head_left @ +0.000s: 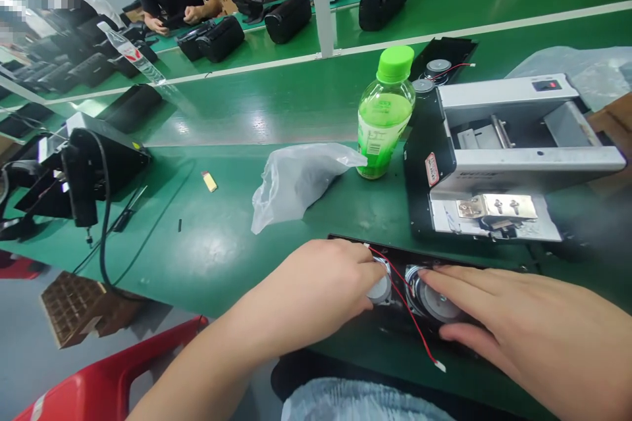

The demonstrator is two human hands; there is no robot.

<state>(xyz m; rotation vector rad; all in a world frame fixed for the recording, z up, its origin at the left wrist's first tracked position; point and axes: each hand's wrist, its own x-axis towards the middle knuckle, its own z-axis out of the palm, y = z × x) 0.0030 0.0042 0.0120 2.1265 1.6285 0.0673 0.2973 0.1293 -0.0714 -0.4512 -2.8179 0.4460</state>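
A black speaker panel [395, 325] lies at the near edge of the green bench, with two round silver speaker drivers and a red wire [412, 316] running across it to a white plug. My left hand [320, 283] is curled, its fingertips pinched on the left driver [380, 289]. My right hand [513, 325] lies flat with fingers stretched over the right driver [439, 308], pressing on the panel.
Behind the panel stands a grey-and-black benchtop machine [498, 158], a green-capped bottle [385, 115] and a crumpled plastic bag [296, 181]. A black device with cable [83, 171] sits left. Black speaker housings [289, 16] ride the far conveyor, where other people work. A red stool [108, 381] is below.
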